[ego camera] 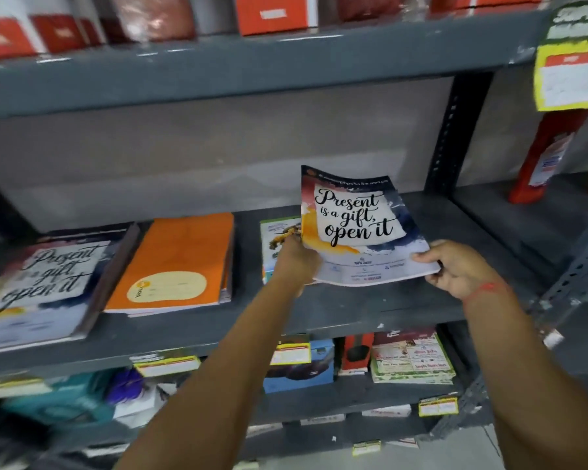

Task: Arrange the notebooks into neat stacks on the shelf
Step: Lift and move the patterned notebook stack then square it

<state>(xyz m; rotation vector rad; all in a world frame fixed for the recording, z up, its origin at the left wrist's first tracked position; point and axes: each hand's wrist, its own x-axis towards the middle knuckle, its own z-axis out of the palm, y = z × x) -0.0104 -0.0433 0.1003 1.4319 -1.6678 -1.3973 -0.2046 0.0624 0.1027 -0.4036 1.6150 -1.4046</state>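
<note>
The left hand and right hand each grip a lower corner of the "Present is a gift, open it" notebook, holding it tilted above the grey shelf, right of the orange notebook stack

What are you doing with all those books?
A person is sorting notebooks on a grey shelf. Both hands, the left hand and the right hand, hold a "Present is a gift" notebook tilted up above another notebook. An orange stack and a matching "Present" stack lie further left.
</note>
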